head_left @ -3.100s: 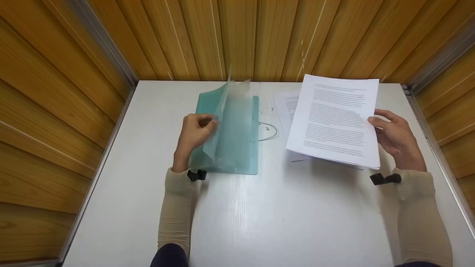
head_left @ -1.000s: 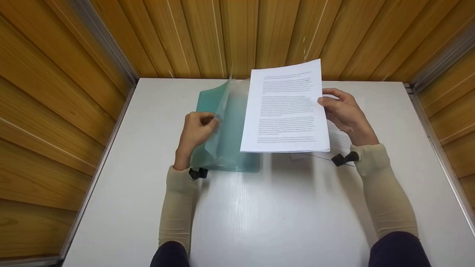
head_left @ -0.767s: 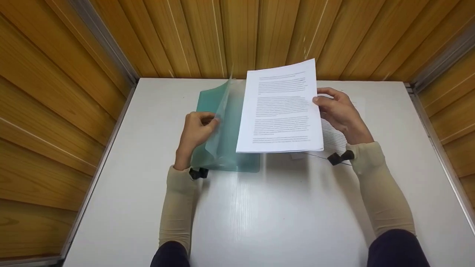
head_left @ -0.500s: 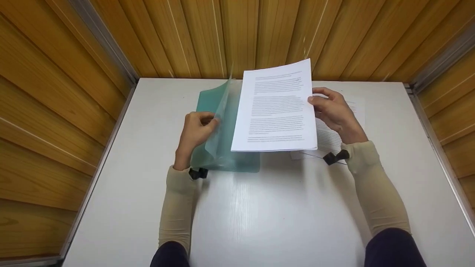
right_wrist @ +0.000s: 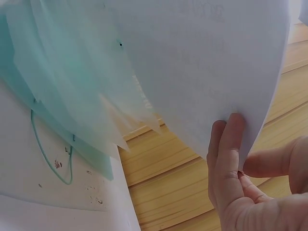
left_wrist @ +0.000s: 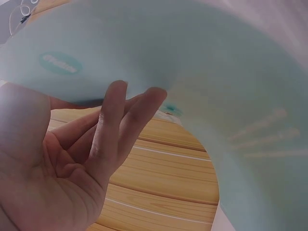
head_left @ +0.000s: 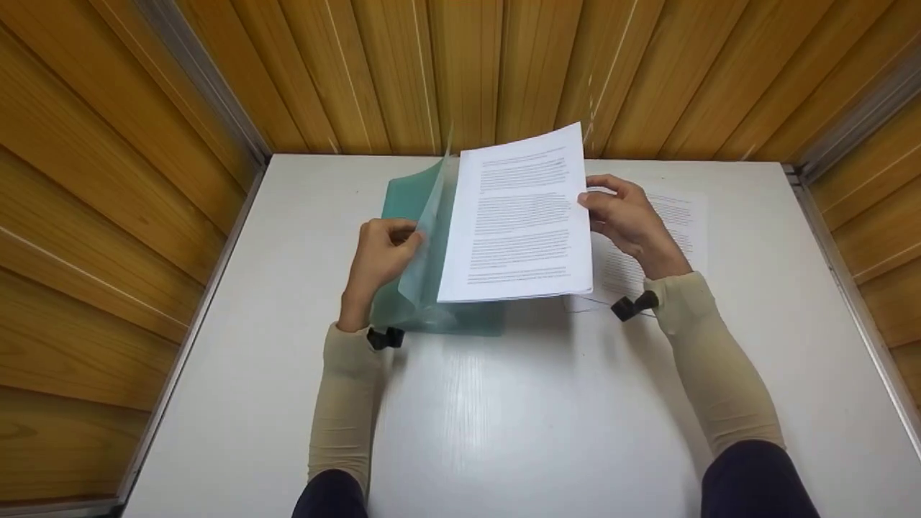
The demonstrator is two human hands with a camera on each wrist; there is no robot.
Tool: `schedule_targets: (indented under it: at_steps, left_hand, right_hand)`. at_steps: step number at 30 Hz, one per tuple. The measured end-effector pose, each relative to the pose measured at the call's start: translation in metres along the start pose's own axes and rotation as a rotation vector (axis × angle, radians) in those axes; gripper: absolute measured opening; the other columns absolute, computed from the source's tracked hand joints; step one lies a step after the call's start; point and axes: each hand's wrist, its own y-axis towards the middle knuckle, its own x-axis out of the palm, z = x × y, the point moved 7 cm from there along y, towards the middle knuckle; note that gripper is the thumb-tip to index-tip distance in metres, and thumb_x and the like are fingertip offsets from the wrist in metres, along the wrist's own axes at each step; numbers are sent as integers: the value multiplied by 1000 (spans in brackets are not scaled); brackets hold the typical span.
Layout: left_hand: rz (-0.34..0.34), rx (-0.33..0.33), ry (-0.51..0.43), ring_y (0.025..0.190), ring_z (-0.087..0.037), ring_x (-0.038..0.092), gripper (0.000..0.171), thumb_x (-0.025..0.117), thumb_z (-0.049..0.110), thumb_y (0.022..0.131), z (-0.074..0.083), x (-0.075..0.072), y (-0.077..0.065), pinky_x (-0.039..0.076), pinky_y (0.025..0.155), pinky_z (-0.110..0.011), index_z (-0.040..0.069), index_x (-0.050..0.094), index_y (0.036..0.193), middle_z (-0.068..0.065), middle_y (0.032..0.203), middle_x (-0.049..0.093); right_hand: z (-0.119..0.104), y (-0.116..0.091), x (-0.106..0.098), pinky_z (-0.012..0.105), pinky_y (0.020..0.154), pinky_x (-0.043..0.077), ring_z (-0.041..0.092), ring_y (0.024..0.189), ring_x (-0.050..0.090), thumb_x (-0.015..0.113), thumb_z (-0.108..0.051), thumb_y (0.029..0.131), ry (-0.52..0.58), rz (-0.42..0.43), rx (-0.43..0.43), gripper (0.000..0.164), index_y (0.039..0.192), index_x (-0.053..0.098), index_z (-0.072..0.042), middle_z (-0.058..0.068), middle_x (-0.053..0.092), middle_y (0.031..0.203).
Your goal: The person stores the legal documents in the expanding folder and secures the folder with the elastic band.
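Mid-insert, looks like: left hand [head_left: 380, 253] pinching the teal folder's cover [head_left: 424, 237] open at 9 o'clock, right hand [head_left: 624, 219] gripping the printed paper stack [head_left: 518, 216] above it. Probably needing edges squared against the spine before lowering.

Right hand [head_left: 627, 221] carried paper stack [head_left: 518, 216] leftward, now over open green folder [head_left: 410, 201].

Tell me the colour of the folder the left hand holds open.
The folder is translucent teal green, clearest in the head view.
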Motion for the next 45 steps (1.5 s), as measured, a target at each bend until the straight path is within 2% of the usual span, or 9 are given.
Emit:
schedule_targets:
  at_steps: [20,28,45]
  left_hand:
    - [3,-36,8,88,-27,78,26,68,10,96,-1,0,1,63,84,-48,-3,81,113,-16,106,81]
    - [10,-14,9,88,-27,79,25,68,8,95,0,0,2,63,83,-47,-4,82,112,-17,105,81]
    - [10,-20,4,89,-25,79,24,68,8,95,-1,-2,1,63,83,-44,-3,82,112,-16,105,81]
  right_hand:
    - [8,15,21,29,79,61,18,93,73,64,-8,104,-99,-8,31,43,146,53,-1,9,74,115]
    - [8,18,31,29,79,61,18,92,73,63,-7,104,-111,-8,31,45,147,52,-1,9,74,115]
    - [5,22,57,31,81,63,21,97,75,62,-9,105,-137,-24,42,43,147,54,-5,16,71,125]
